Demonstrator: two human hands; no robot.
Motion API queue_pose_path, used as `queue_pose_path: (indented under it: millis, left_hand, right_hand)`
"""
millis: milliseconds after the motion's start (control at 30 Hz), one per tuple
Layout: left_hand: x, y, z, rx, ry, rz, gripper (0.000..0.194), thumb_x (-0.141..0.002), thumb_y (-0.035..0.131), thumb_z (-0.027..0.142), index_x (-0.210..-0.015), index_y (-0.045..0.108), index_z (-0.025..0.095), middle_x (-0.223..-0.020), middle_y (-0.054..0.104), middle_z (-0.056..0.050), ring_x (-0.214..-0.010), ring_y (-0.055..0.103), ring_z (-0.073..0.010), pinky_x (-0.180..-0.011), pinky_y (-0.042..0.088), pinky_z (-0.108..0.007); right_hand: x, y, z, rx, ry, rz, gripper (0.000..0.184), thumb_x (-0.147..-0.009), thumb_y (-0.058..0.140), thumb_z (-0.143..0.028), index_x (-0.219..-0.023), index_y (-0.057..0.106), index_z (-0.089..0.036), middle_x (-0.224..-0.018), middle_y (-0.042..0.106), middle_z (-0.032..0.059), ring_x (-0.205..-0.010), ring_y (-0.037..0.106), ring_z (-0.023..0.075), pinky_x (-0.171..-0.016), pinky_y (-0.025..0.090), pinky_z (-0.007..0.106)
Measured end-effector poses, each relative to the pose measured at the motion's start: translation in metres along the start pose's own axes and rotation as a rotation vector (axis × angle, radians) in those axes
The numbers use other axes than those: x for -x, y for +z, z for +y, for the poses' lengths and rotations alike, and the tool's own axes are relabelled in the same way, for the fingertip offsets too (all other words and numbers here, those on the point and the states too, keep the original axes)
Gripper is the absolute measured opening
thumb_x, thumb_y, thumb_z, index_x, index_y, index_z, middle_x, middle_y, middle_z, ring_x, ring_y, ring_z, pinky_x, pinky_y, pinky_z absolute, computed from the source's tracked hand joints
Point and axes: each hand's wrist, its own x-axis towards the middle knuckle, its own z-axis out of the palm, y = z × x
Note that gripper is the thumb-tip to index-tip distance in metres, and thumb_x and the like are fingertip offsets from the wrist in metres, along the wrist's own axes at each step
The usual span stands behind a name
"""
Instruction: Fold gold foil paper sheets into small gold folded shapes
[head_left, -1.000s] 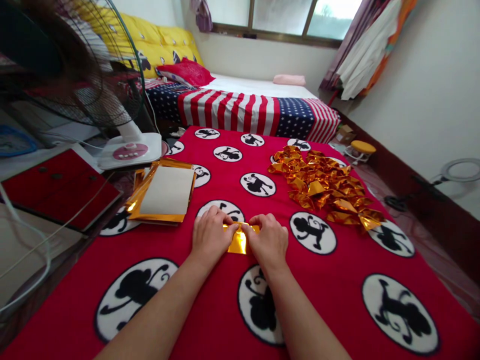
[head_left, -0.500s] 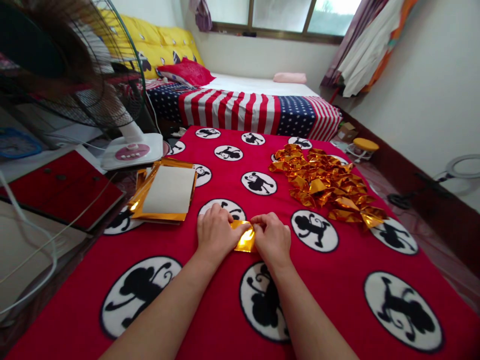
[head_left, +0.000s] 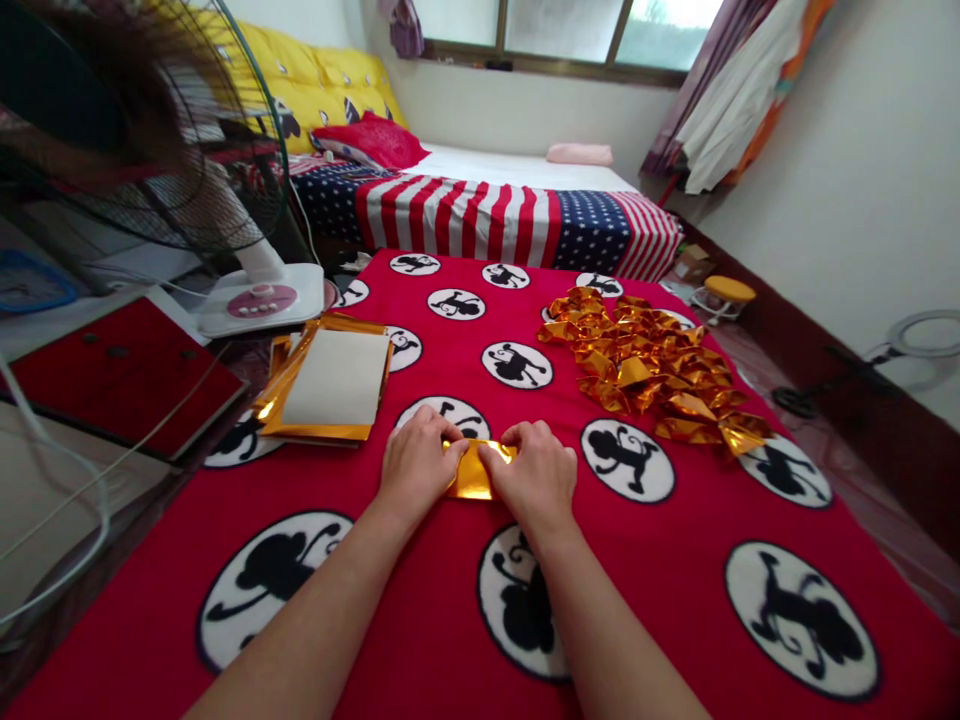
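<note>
Mid-way across the red blanket (head_left: 420,620), the left hand (head_left: 420,458) and right hand (head_left: 536,470), fingers curled and thumbs pressed down, pinch a folded gold foil (head_left: 472,474), hiding its ends. On the blanket's left edge lies a sheet stack (head_left: 337,380); on its right, a crumpled foil heap (head_left: 637,360), its pieces hard to separate. Beyond its left edge stands a fan (head_left: 217,200), cut off, blades blurred.

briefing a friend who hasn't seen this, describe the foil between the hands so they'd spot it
Find the big red cloth with black figures in white circles. Near its middle, between the left hand and the right hand, is a small gold foil rectangle. Unlike the crumpled gold heap on the right, it looks smooth and flat.
</note>
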Motion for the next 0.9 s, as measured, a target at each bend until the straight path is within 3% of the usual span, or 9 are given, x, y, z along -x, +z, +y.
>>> queue_pose_path:
  millis: [100, 267, 367, 567, 733, 900]
  left_hand:
    - [-0.001, 0.0, -0.002, 0.017, -0.004, -0.014, 0.013, -0.083, 0.062, 0.032, -0.081, 0.071, 0.023, -0.094, 0.064, -0.003, -0.086, 0.062, -0.0192, -0.075, 0.046, -0.03]
    - [-0.005, 0.001, -0.008, 0.06, 0.003, -0.055, 0.014, -0.082, 0.06, 0.024, -0.082, 0.074, 0.025, -0.096, 0.065, -0.003, -0.091, 0.062, -0.0197, -0.079, 0.047, -0.029]
    - [-0.007, 0.001, -0.01, 0.067, -0.003, -0.065, 0.015, -0.082, 0.06, 0.024, -0.082, 0.075, 0.025, -0.096, 0.065, -0.003, -0.092, 0.062, -0.0199, -0.08, 0.047, -0.029]
    - [-0.005, 0.0, -0.01, 0.058, -0.003, -0.062, 0.019, -0.082, 0.056, 0.023, -0.083, 0.075, 0.027, -0.098, 0.065, -0.002, -0.091, 0.063, -0.0198, -0.079, 0.047, -0.03]
    - [-0.003, -0.002, -0.003, 0.012, -0.04, -0.017, 0.015, -0.081, 0.062, 0.036, -0.077, 0.071, 0.024, -0.096, 0.065, -0.003, -0.088, 0.063, -0.0216, -0.074, 0.047, -0.031]
    - [-0.005, -0.003, -0.003, -0.024, -0.061, 0.015, 0.022, -0.076, 0.071, 0.039, -0.09, 0.067, 0.023, -0.102, 0.067, -0.004, -0.088, 0.063, -0.0202, -0.071, 0.046, -0.028]
  right_hand:
    - [-0.001, 0.001, 0.0, 0.013, -0.011, -0.003, 0.025, -0.078, 0.072, -0.045, -0.083, 0.066, -0.022, -0.087, 0.064, 0.0019, -0.082, 0.06, 0.0192, -0.07, 0.031, 0.03]
    - [-0.002, 0.0, 0.015, -0.078, -0.038, -0.021, 0.004, -0.082, 0.065, -0.024, -0.086, 0.066, -0.023, -0.087, 0.065, -0.0009, -0.078, 0.059, 0.0149, -0.068, 0.031, 0.028]
    - [-0.003, -0.001, 0.021, -0.132, -0.018, -0.03, 0.01, -0.082, 0.061, -0.016, -0.086, 0.067, -0.023, -0.089, 0.065, -0.0005, -0.079, 0.061, 0.0146, -0.068, 0.035, 0.027]
    - [-0.004, -0.002, 0.022, -0.169, 0.012, -0.05, 0.013, -0.081, 0.06, -0.014, -0.085, 0.069, -0.022, -0.09, 0.066, 0.0003, -0.081, 0.062, 0.0161, -0.07, 0.038, 0.027]
    - [-0.004, -0.001, 0.022, -0.165, 0.007, -0.038, 0.013, -0.08, 0.06, -0.014, -0.085, 0.068, -0.022, -0.09, 0.066, 0.0001, -0.081, 0.062, 0.0158, -0.071, 0.039, 0.027]
    - [-0.004, 0.0, 0.023, -0.181, 0.005, -0.03, 0.012, -0.08, 0.06, -0.015, -0.084, 0.068, -0.023, -0.09, 0.066, -0.0004, -0.081, 0.062, 0.0157, -0.07, 0.039, 0.027]
